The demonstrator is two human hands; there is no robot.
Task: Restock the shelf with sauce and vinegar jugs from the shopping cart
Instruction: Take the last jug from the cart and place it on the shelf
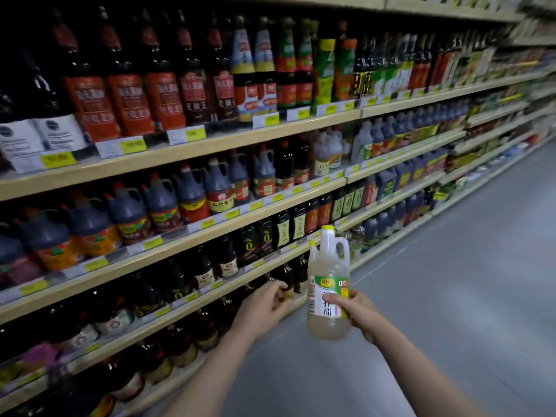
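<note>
Head view: grey floor (451, 296) beside stocked shelves (192, 145).

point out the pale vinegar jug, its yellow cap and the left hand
pale vinegar jug (328, 322), head view, lower body under the label
yellow cap (328, 228), head view, top of cap
left hand (264, 302), head view, back of hand

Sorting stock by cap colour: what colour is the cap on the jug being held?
Yellow: the cap tops the pale vinegar jug, clearest in the head view.
</note>
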